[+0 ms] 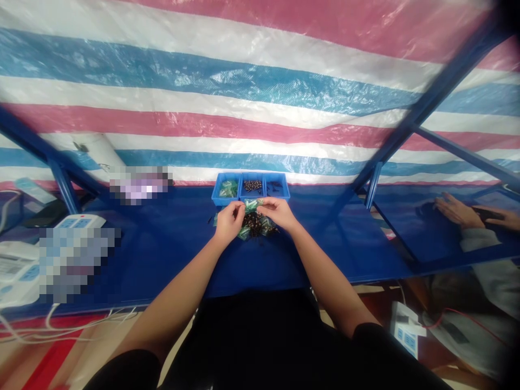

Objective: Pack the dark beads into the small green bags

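Observation:
Between my two hands is a small clear plastic bag (252,205) with a green tint. My left hand (229,221) pinches its left end, and my right hand (279,212) grips its right end. Under the bag, on the blue table, lies a pile of small dark and brass-coloured parts (255,223), too small to name. More greenish bags (244,233) lie around that pile. Just behind my hands stand three joined blue bins: the left bin (219,199) holds greenish bags, the middle bin (252,196) small brass-and-dark parts, and the right bin (283,181) a few dark pieces.
White power strips (81,221) with cables lie at the left. Blue metal frame posts (374,187) rise on both sides, before a striped plastic sheet (244,124). At the far right, another person's hands (459,211) rest over the table, one near a dark object.

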`<state>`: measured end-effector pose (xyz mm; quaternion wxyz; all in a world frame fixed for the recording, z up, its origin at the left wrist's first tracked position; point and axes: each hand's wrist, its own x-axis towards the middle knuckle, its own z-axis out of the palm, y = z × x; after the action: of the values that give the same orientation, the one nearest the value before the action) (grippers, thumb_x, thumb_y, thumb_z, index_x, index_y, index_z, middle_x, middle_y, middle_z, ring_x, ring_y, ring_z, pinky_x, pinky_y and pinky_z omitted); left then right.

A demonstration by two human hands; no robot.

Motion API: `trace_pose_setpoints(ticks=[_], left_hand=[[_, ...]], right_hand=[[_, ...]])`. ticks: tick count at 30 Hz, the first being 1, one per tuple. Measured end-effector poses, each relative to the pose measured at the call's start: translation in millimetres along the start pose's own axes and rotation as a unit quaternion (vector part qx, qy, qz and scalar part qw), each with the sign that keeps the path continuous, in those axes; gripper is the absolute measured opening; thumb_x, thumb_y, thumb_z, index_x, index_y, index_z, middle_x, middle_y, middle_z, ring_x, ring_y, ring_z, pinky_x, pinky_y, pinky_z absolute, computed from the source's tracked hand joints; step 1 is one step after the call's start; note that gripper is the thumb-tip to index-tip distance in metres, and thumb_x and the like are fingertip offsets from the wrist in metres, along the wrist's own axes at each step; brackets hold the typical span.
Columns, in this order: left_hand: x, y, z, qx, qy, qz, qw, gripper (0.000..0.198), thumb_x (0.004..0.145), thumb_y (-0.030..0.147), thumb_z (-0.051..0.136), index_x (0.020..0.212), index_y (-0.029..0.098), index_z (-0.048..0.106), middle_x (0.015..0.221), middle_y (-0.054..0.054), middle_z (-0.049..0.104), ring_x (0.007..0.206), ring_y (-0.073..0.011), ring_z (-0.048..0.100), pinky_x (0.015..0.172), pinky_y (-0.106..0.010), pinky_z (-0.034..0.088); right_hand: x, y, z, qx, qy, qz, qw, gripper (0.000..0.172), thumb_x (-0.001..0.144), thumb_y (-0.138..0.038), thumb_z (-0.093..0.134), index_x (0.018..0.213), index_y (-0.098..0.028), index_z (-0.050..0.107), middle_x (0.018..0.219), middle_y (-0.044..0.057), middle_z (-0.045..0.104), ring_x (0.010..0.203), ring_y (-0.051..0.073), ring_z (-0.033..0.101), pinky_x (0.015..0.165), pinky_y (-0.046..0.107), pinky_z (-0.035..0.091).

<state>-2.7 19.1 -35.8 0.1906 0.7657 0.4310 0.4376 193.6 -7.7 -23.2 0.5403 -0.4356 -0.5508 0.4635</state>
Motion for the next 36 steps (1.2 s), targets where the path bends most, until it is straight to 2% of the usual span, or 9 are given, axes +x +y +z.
trace_pose_setpoints(ticks=[4, 9, 18, 23, 28, 33, 36], left_hand=[[0, 0, -0.6, -0.009, -0.007, 0.009, 1.000, 0.025, 0.091, 0.038, 0.048, 0.097, 0.019, 0.064, 0.072, 0.000, 0.066, 0.063, -0.0128, 0.061, 0.064, -0.023, 0.047], [0, 1, -0.8, -0.010, -0.011, 0.014, 1.000, 0.028, 0.091, 0.039, 0.049, 0.105, 0.019, 0.064, 0.074, 0.000, 0.067, 0.064, -0.0134, 0.061, 0.064, -0.024, 0.047], [-1, 3, -0.7, -0.025, -0.008, 0.014, 1.000, 0.026, 0.091, 0.038, 0.049, 0.100, 0.020, 0.066, 0.066, 0.002, 0.065, 0.058, -0.0123, 0.061, 0.063, -0.023, 0.047], [-1, 5, -3.7, -0.069, -0.022, 0.013, 0.997, 0.028, 0.091, 0.036, 0.049, 0.109, 0.020, 0.064, 0.081, -0.001, 0.071, 0.063, -0.0123, 0.065, 0.066, -0.023, 0.051], [-2, 10, -9.5, -0.078, -0.025, 0.029, 0.996, 0.030, 0.092, 0.036, 0.049, 0.111, 0.019, 0.064, 0.077, -0.002, 0.071, 0.070, -0.0150, 0.068, 0.070, -0.026, 0.053], [-2, 9, -9.0, -0.106, -0.005, 0.027, 0.994, 0.032, 0.091, 0.038, 0.051, 0.114, 0.018, 0.062, 0.087, -0.004, 0.072, 0.077, -0.0170, 0.069, 0.075, -0.028, 0.054], [-2, 7, -6.0, -0.100, 0.025, 0.022, 0.994, 0.031, 0.088, 0.037, 0.056, 0.111, 0.019, 0.064, 0.096, -0.005, 0.071, 0.077, -0.0165, 0.069, 0.074, -0.028, 0.054]], right_hand=[[-1, -1, 1, -0.012, -0.009, -0.012, 1.000, 0.038, 0.069, -0.041, 0.074, 0.098, -0.016, 0.071, 0.087, 0.006, 0.072, 0.078, 0.018, 0.067, 0.078, 0.034, 0.055], [-1, 2, 1, -0.026, -0.004, -0.025, 0.999, 0.036, 0.071, -0.042, 0.073, 0.096, -0.016, 0.070, 0.082, 0.005, 0.071, 0.073, 0.017, 0.066, 0.072, 0.032, 0.054], [-1, 4, 1, -0.059, 0.007, -0.042, 0.997, 0.032, 0.073, -0.040, 0.072, 0.095, -0.017, 0.072, 0.083, 0.006, 0.070, 0.071, 0.016, 0.063, 0.068, 0.030, 0.051], [-2, 0, 0, -0.128, 0.018, -0.086, 0.988, 0.028, 0.074, -0.039, 0.071, 0.094, -0.020, 0.075, 0.085, 0.006, 0.067, 0.067, 0.014, 0.057, 0.065, 0.028, 0.048], [-4, -4, 0, -0.155, 0.015, -0.103, 0.982, 0.030, 0.074, -0.040, 0.071, 0.096, -0.020, 0.075, 0.074, 0.003, 0.060, 0.060, 0.011, 0.050, 0.059, 0.027, 0.045], [-6, -7, 1, -0.131, -0.013, -0.107, 0.985, 0.040, 0.069, -0.042, 0.075, 0.102, -0.021, 0.072, 0.083, 0.004, 0.061, 0.065, 0.012, 0.054, 0.059, 0.027, 0.047], [-6, -6, 4, -0.119, -0.004, -0.098, 0.988, 0.042, 0.071, -0.044, 0.073, 0.105, -0.021, 0.070, 0.087, 0.004, 0.062, 0.070, 0.014, 0.057, 0.061, 0.027, 0.048]])
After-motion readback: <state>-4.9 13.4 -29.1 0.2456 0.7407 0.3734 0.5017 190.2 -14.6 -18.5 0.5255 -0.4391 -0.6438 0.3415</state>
